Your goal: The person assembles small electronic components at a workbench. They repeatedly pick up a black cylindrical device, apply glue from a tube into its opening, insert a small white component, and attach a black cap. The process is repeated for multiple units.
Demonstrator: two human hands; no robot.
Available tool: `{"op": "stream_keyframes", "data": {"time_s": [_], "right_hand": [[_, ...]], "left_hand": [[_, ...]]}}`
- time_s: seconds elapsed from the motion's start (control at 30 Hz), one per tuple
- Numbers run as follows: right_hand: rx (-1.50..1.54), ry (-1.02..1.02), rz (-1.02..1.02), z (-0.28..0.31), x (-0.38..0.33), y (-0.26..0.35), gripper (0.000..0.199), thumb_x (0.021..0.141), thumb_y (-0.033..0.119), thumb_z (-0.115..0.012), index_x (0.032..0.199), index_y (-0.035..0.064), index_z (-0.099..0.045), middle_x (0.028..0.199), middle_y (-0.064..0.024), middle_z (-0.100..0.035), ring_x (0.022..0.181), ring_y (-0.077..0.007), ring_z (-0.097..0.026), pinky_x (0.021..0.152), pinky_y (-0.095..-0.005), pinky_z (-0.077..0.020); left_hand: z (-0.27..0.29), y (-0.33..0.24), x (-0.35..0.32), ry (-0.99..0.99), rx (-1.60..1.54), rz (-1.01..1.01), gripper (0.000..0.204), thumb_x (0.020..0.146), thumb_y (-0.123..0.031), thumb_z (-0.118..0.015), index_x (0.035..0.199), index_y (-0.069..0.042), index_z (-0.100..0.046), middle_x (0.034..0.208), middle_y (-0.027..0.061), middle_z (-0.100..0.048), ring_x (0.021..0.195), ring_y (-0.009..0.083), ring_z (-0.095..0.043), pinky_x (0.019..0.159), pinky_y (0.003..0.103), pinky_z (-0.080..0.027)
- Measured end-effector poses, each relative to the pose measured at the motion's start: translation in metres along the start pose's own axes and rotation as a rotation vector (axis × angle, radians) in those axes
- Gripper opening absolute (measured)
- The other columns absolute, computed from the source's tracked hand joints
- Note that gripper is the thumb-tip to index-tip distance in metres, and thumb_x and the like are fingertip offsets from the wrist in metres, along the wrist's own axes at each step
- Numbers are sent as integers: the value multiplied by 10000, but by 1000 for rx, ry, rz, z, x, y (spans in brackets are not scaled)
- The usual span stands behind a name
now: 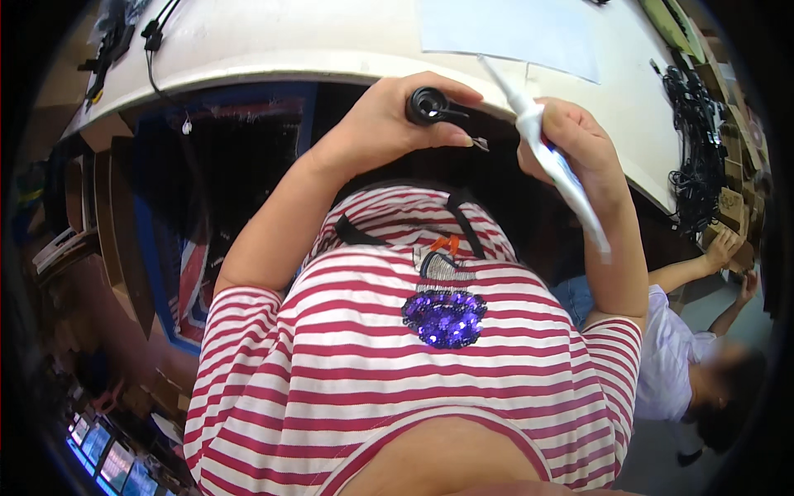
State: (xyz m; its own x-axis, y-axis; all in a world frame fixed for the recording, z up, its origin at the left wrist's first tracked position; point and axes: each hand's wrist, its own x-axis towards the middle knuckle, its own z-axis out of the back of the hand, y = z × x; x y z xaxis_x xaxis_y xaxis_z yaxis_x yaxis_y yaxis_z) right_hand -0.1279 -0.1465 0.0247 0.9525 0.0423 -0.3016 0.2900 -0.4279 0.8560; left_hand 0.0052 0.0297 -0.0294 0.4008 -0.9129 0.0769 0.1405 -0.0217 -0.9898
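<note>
A: Left hand (376, 124)?

B: My fingers are curled tight around a small black cylindrical part (428, 105), its open round end facing up at me, held just below the white table's (273, 50) curved edge.

A: Right hand (575, 140)?

B: Closed in a fist on a white squeeze tube (550, 157). The nozzle points up over the table edge, close to the black part; the flat tail hangs down past my wrist.

A: Surroundings?

B: A pale blue sheet (504, 33) lies on the table beyond both hands. Black cables (691, 132) are heaped at the table's right end. Below that end, another person in a white shirt (670, 355) is reaching into cardboard boxes (732, 207).
</note>
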Motion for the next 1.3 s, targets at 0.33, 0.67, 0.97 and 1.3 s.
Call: {"op": "stream_keyframes", "data": {"time_s": [0.33,0.67,0.97,1.3], "right_hand": [[-1477,-743,431,39,42,9,198,841,216,-557,849,19,-568,727,-121,-579,670,-274,-532,611,-347,-418],[-1037,41,-40,8,20,-101,329,784,190,-601,1043,-10,-558,951,-169,-618,893,-265,-588,794,-326,-445],[-775,-13,-382,31,70,-158,330,840,353,-554,879,30,-611,790,-99,-633,741,-209,-594,731,-323,-449],[-931,103,-101,23,62,-153,308,875,315,-518,943,35,-627,844,-169,-627,787,-283,-603,723,-343,-441]], "left_hand": [[3,-5,-3,104,-255,73,375,746,-171,-652,1060,-62,-478,965,39,-463,900,120,-439,781,247,-380],[-1,-19,-5,67,-549,-91,351,857,-131,-567,1182,-61,-455,862,-12,-474,783,61,-445,717,189,-380],[-12,-30,1,-147,-517,-108,417,820,-136,-625,1173,10,-458,863,31,-521,793,87,-479,715,198,-398],[-22,-33,4,-92,-479,-128,487,807,-212,-652,1189,17,-453,843,36,-512,754,74,-442,662,183,-355]]}}
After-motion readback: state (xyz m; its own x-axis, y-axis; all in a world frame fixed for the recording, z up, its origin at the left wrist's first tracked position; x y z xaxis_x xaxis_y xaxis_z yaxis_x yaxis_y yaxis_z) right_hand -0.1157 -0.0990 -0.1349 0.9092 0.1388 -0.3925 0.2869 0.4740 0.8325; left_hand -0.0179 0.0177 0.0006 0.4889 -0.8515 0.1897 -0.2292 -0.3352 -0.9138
